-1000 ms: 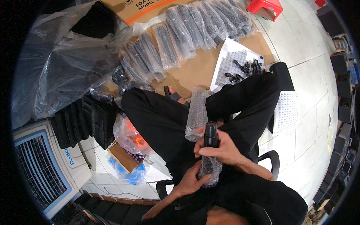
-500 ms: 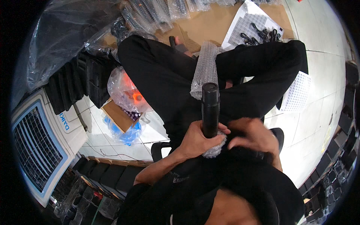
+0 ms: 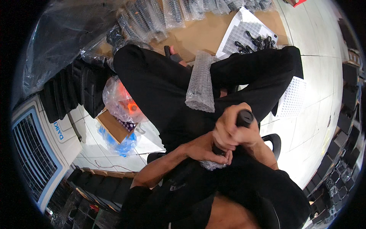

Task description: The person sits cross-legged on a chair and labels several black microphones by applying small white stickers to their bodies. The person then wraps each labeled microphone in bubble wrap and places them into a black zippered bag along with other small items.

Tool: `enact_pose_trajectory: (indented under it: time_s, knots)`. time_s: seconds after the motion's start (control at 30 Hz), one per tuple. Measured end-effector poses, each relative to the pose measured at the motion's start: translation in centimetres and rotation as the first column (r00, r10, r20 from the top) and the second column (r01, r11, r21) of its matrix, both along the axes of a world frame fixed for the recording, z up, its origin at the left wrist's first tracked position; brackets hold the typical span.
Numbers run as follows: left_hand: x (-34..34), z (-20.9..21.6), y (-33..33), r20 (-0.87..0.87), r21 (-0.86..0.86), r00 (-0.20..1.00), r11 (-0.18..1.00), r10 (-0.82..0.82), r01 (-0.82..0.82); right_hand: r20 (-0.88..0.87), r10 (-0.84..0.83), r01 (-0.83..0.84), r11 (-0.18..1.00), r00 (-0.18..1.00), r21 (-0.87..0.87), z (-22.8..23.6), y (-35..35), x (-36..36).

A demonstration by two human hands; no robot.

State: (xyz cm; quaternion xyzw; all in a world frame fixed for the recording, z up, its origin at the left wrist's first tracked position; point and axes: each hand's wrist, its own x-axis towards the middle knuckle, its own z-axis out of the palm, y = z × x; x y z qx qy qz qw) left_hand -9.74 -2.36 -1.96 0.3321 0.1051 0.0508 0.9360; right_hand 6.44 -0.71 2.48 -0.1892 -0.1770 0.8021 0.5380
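Tiled floor (image 3: 324, 82) below — left hand (image 3: 204, 151) and right hand (image 3: 230, 131) clench a black cylinder (image 3: 245, 118), perhaps a twisting step — next needs steadiness.

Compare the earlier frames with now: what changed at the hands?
The right hand, off to the right half a second ago, has moved in and taken hold of the upper part of the black cylindrical object, whose top end now leans right. The left hand keeps its hold near the lower end, by the clear bubble wrap. The translucent bubble-wrap tube still lies beyond the hands.
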Motion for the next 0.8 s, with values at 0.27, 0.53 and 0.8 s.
enact_pose_trajectory:
  time_s: [0.27,0.53,0.8]
  knots:
    - [0.7,2.7,2.0,-0.629,0.426,0.758,0.891,0.169,0.155,0.994,-0.103,-0.277,0.955,0.024,0.105,1.6,2.7,7.9]
    - [-0.1,1.6,1.9,-0.586,0.408,0.804,0.895,0.105,0.18,0.931,0.076,-0.538,0.831,0.357,0.138,4.7,7.1,9.7]
    - [-0.4,2.3,2.3,-0.611,0.365,0.788,0.91,0.075,0.197,0.999,0.045,-0.786,0.617,0.008,-0.021,5.6,9.1,8.9]
